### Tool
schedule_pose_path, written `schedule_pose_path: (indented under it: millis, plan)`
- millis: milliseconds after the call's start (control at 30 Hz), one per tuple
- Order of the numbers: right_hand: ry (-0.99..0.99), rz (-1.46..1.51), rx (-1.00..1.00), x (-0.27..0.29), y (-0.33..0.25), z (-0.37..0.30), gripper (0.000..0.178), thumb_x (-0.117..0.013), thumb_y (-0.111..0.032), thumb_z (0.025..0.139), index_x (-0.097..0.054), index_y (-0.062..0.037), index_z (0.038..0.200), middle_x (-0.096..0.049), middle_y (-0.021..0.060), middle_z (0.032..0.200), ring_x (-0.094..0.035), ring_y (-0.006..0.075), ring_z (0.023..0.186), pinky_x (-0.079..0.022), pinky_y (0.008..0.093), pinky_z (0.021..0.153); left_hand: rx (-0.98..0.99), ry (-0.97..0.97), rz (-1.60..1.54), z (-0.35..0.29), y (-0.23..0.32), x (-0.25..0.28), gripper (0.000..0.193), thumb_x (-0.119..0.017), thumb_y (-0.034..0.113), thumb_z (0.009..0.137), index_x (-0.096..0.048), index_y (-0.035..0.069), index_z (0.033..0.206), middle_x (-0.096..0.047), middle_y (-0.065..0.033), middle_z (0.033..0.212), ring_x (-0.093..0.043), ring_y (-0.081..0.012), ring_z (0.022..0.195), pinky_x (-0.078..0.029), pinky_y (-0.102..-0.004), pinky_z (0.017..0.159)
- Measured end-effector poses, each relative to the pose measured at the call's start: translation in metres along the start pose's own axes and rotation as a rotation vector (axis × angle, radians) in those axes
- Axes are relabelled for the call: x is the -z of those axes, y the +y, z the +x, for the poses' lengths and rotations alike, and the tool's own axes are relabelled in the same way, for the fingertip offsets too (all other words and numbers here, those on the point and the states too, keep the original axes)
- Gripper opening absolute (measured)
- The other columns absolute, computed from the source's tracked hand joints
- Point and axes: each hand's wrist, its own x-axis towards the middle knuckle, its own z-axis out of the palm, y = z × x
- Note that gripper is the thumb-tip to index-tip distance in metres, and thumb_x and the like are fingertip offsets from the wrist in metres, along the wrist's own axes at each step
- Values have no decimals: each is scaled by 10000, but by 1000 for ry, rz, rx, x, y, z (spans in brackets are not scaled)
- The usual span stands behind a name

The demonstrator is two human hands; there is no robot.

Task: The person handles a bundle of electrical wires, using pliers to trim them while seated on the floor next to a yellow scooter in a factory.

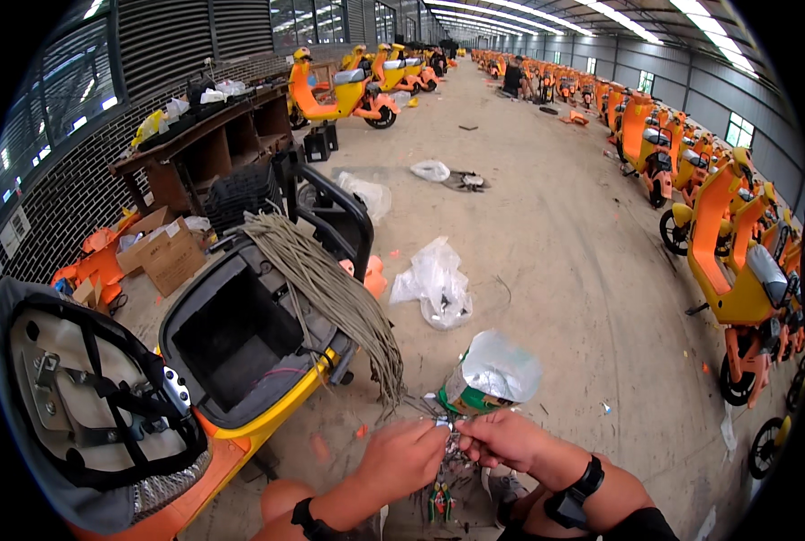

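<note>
Both hands, left [402,455], right [501,439]: fingers pinched on small metal part [445,422], foil bag [490,374] just beyond.

Small silvery metal bit [445,424] pinched btwn my 2 hands, near centre; open foil bag [491,374] sits upright just behind.

Cable bundle [330,288] lies across open scooter compartment [240,338], foil bag [491,374] right.

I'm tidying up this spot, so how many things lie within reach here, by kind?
Clear plastic bags on the concrete floor: 3
Open foil-lined green pouch: 1
Grey cable bundle draped over the scooter: 1
Brown cardboard boxes: 1
Total: 6
</note>
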Motion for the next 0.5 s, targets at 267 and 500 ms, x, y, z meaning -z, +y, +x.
schedule_pose_path:
  millis: [267, 500]
  plan:
    - [129, -382, 388, 6, 4, 0, 375, -615, -378, 928, -629, -25, 1052, -642, 79, 800, -605, 168, 649, -473, 300, 579, 424, -76, -346, -3, 3, -2, 85, -629, 92, 819, -628, 30, 879, -598, -68, 746, -600, -206, 663, -467, -320, 579]
    - [177, -1195, 1254, -1, -15, -7, 427, -726, -209, 805, -587, -91, 1192, -627, 79, 986, -608, 270, 936, -467, 392, 802, 817, -216, -1020, -4, -10, 3, 82, -579, 67, 904, -640, 16, 923, -509, 48, 697, -430, -38, 579, -325, -205, 508]
